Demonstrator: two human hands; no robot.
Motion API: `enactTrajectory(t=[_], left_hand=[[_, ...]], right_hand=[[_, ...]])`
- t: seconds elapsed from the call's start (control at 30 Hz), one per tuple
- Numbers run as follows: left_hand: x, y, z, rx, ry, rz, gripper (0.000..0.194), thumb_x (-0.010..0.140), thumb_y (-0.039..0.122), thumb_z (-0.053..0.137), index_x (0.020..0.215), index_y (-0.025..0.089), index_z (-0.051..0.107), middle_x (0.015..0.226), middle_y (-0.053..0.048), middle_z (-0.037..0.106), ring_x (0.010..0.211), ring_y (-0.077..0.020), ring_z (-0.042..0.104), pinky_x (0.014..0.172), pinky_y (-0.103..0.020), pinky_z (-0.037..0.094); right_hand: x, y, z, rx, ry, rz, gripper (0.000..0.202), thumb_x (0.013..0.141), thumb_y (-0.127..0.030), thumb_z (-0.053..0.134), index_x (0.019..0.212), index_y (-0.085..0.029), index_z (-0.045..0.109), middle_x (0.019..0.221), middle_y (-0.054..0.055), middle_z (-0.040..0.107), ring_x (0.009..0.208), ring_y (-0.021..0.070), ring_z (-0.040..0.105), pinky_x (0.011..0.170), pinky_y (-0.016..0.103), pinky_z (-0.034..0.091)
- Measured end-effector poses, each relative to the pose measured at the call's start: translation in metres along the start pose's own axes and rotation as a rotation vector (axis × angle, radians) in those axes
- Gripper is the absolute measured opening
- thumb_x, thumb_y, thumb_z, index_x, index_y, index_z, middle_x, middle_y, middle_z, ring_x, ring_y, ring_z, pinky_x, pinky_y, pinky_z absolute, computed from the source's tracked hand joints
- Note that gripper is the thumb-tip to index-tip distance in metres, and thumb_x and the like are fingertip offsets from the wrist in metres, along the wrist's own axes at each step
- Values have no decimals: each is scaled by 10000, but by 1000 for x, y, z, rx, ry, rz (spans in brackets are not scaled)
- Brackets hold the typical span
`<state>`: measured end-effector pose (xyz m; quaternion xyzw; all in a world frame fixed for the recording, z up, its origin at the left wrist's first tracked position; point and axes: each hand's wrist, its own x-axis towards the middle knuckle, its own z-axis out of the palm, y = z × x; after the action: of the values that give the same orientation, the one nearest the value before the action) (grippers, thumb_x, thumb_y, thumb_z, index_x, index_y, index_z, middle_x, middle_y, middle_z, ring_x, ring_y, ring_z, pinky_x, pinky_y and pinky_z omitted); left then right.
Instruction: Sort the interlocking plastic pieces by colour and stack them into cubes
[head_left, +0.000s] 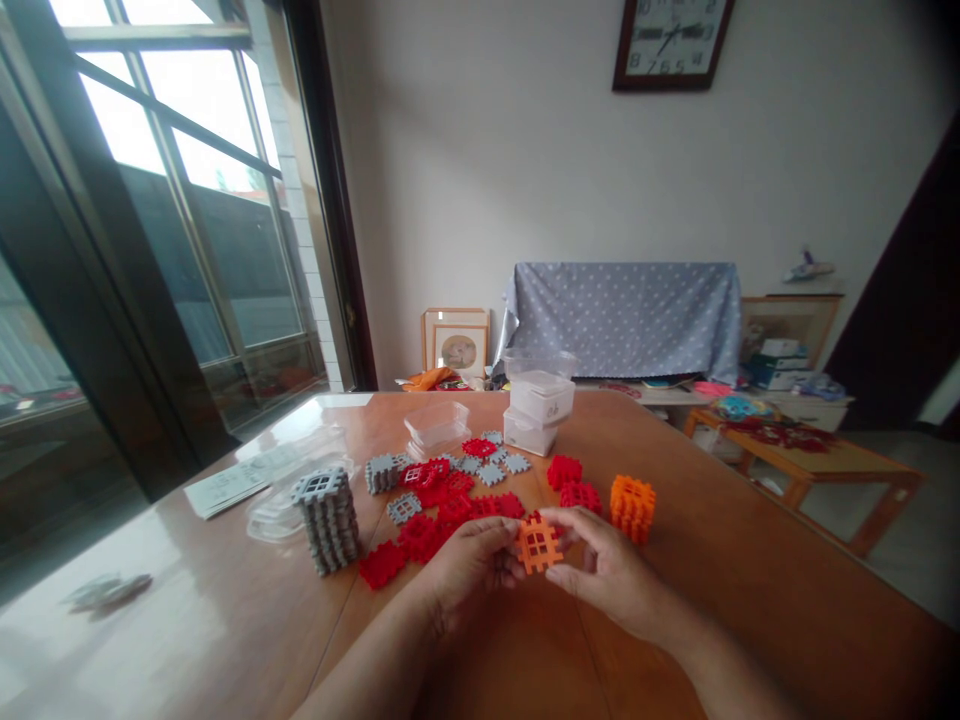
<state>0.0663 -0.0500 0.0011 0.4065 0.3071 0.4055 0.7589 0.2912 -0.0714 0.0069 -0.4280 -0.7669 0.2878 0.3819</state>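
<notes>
An orange notched plastic building tile (539, 546) with a window grid is held upright between both hands above the table. My left hand (472, 565) pinches its left edge. Curled around its right side, my right hand (611, 570) grips it with thumb and fingers. Whether another piece lies behind the tile cannot be made out. Beyond the hands lie many loose red tiles (457, 508) and several grey tiles (405, 508). A stack of orange tiles (633, 508) stands to the right of my right hand, and small red stacks (580, 495) sit beside it.
A tall grey tile stack (327, 520) stands left on the wooden table (480, 670). Behind it are clear plastic lids (277, 500) and a paper sheet (236, 483). Clear containers (531, 430) are stacked at the back; a small plastic bag (112, 592) lies far left.
</notes>
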Motion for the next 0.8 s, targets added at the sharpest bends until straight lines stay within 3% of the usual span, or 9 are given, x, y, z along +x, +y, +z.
enactTrajectory(t=[0.2,0.33,0.5,0.63,0.8], left_hand=[[0,1,2,1,39,-4,328,853,400,725,1008,119,659,843,-79,701,637,-118,631,582,-214,427],[0,1,1,28,62,6,360,840,401,743,1037,113,653,861,-91,713,648,-115,629,589,-213,424],[0,4,-1,14,80,20,365,806,396,775,1017,123,655,840,-81,720,637,-117,635,582,-215,420],[1,5,-2,16,102,34,360,787,389,789,990,126,652,826,-77,716,620,-113,630,566,-212,411],[3,4,-4,39,104,44,342,812,397,768,986,136,634,844,-74,709,630,-110,622,559,-207,402]], right_hand=[[1,4,-12,-68,130,-22,513,816,-332,730,1305,-298,577,1268,52,639,1130,243,612,978,386,501],[1,16,-42,-172,344,-5,485,843,-442,694,1290,-286,584,1339,74,605,1208,260,577,994,391,486],[-4,52,-82,-304,636,114,516,811,-545,676,1238,-262,617,1371,101,594,1261,291,548,979,410,489],[-6,84,-98,-337,708,212,538,784,-578,671,1186,-221,647,1263,118,654,1199,292,595,1060,451,437],[-6,101,-99,-350,669,268,523,773,-549,677,1163,-201,664,1232,121,675,1172,280,616,1074,438,432]])
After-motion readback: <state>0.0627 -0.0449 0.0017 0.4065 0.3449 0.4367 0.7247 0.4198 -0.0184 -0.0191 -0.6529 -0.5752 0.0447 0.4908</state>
